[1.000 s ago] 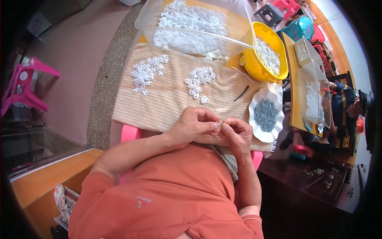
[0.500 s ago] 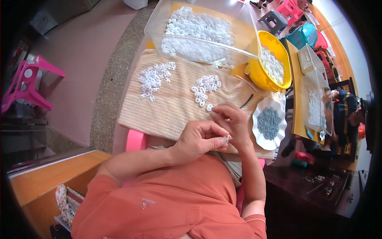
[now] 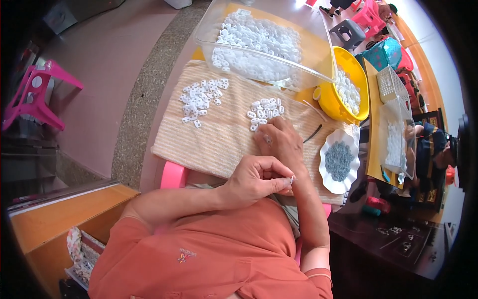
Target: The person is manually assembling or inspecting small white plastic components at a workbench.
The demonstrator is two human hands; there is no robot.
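My left hand (image 3: 255, 180) is closed in a pinch, holding a small white plastic piece (image 3: 293, 178) at its thumb and fingertips, beside my right wrist. My right hand (image 3: 280, 140) reaches over the towel, back of the hand up, at the near edge of a small pile of white oval two-hole pieces (image 3: 266, 108). Its fingers bend downward and their tips are hidden, so what they hold does not show. Left of that pile lies a second group of small white pieces (image 3: 195, 102). A white scalloped dish (image 3: 326, 172) of small grey pins (image 3: 339, 160) stands to the right.
A striped towel (image 3: 219, 134) covers the work surface. Behind the piles stands a clear plastic bin (image 3: 269, 56) of white pieces, with a yellow basin (image 3: 366, 94) at its right. A dark strip (image 3: 312, 133) lies by the dish. Another person (image 3: 430, 142) sits at the far right.
My right hand has moved forward from beside my left hand to the nearer end of the oval pile, covering the piece lying there. My left hand keeps its pinch, shifted slightly right.
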